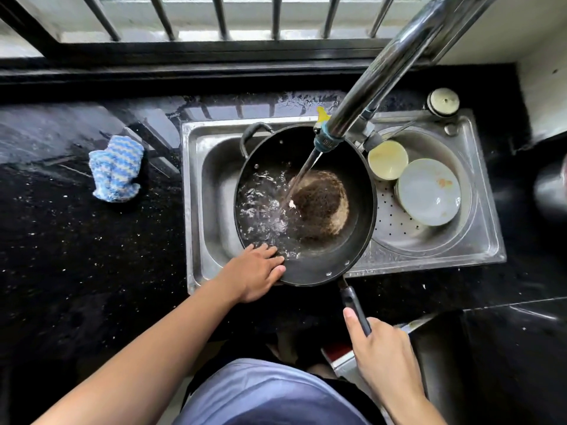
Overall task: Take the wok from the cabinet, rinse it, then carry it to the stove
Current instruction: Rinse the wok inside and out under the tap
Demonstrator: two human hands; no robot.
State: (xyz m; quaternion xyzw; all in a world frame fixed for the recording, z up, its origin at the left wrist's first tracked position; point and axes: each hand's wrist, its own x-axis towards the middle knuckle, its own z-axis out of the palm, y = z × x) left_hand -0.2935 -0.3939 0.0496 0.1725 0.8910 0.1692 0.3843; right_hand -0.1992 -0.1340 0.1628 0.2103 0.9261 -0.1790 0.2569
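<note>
Over the left basin of the sink [196, 185]: wok [331, 256] sits in/on the basin, faucet [383, 75] running straight into it, water [264, 207] pooling and splashing on the left side of the pan. Brownish scrubber pad [322, 204] lying inside the wok, right of the stream.

Hands: right hand [383, 351] wrapped round the long handle [352, 305], thumb along the top. Left hand [260, 271] laid flat on the near-left rim, fingers spread, steadying rather than gripping. Hands well apart.

Progress, as I read it:
- cabinet fetch: done, wok is out and at the sink
- rinse: in progress, water on, pan partly filled
- left: swirl/scrub, tip the water out, shut the tap, carry to stove. Stove not in view, can't say which way.

Other stuff: right basin holds a bowl [388, 159] and a stack of plates [429, 191], just beside the wok rim; watch clearance when tipping. Blue knitted cloth [116, 168] on the wet black bench [76, 256], left of the sink, well apart from the wok.
</note>
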